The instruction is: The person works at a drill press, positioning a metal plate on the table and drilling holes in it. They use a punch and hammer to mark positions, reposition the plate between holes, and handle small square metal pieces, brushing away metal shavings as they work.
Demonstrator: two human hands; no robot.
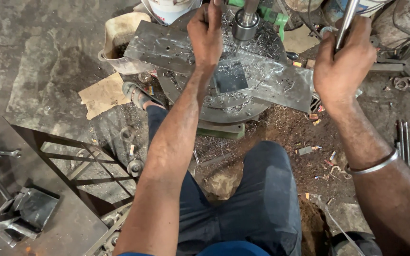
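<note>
Left hand (206,33): presses flat on the metal plate (266,78), just beside the drill chuck (245,24).
Right hand (342,59): closed around the feed lever (346,21).
Risk: the plate may spin and cut the fingers; chips lie around the chuck.

Your left hand (206,33) rests on the steel plate (167,47) just beside the drill chuck (245,23), which blocks the way rightward. Your right hand (340,61) grips the feed lever (347,19). Between the hands, the plate's right half lies open, strewn with metal shavings (266,42). A white bucket (119,42) crowds the plate's left edge.
</note>
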